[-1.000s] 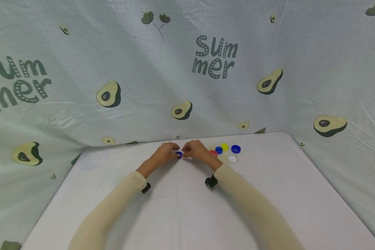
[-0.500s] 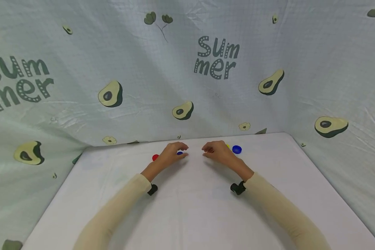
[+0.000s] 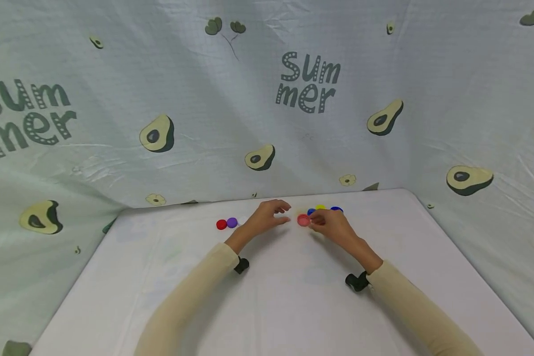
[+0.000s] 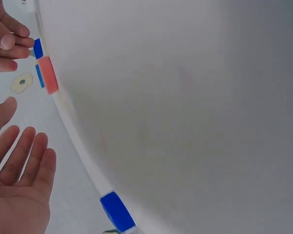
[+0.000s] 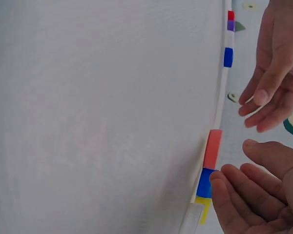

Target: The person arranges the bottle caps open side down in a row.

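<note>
1. The coral cap (image 3: 303,220) lies flat on the white table (image 3: 267,306), between the two hands and just beside the right fingertips.
2. The left hand (image 3: 265,215) is empty; its fingers reach out fairly straight, thumb apart, toward the coral cap without touching it.
3. The right hand (image 3: 335,227) also grasps nothing: its fingers bend gently, with the thumb spread from them. Whether a fingertip brushes the coral cap, I can't say.
4. Close behind the coral cap sit a small blue cap (image 3: 311,211) and a yellow cap (image 3: 320,207). A red cap (image 3: 221,224) and a purple cap (image 3: 232,222) lie side by side to the left; the right wrist view shows a dark blue cap (image 5: 228,57) between that pair and the coral one.
5. The coral cap looks like thin plastic, so it should be light, stiff and hard to break. Its low wall may feel slick, and a careless nudge could slide it.
6. The best hold is probably a light pinch across opposite sides of the rim, thumb on the near edge and fingertips on the far one, clear of the small blue cap.
</note>
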`<action>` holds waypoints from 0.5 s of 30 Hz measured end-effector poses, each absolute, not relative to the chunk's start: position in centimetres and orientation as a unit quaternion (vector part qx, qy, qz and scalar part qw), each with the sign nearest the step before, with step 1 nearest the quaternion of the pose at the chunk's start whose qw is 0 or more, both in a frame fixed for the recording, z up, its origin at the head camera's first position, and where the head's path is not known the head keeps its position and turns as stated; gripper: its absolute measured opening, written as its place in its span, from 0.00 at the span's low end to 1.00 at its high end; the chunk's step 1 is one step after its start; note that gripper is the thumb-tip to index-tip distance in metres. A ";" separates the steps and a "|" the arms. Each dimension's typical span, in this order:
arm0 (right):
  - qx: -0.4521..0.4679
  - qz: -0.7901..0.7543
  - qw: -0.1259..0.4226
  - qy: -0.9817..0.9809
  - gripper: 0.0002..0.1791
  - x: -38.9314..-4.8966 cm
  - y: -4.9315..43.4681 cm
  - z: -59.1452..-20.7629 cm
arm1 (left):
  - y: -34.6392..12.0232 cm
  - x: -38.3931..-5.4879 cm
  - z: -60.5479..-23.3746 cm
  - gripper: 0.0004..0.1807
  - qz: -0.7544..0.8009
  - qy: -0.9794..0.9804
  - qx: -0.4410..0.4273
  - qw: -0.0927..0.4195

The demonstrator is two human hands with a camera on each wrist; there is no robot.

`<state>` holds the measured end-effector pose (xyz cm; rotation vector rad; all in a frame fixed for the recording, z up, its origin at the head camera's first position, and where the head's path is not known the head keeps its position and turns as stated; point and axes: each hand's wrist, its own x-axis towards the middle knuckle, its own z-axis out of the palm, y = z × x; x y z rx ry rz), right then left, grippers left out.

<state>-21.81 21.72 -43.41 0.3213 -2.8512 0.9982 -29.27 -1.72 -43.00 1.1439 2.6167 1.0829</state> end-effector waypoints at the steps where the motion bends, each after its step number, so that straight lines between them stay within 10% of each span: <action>1: 0.105 0.332 0.051 -0.936 0.13 -21.8 21.8 -43.4 | -1.4 -29.4 -43.0 0.21 0.357 0.855 0.374 0.051; 15: 0.111 0.295 0.024 -0.949 0.11 -23.5 22.1 -43.4 | 2.4 -30.8 -43.6 0.25 0.358 0.857 0.334 0.160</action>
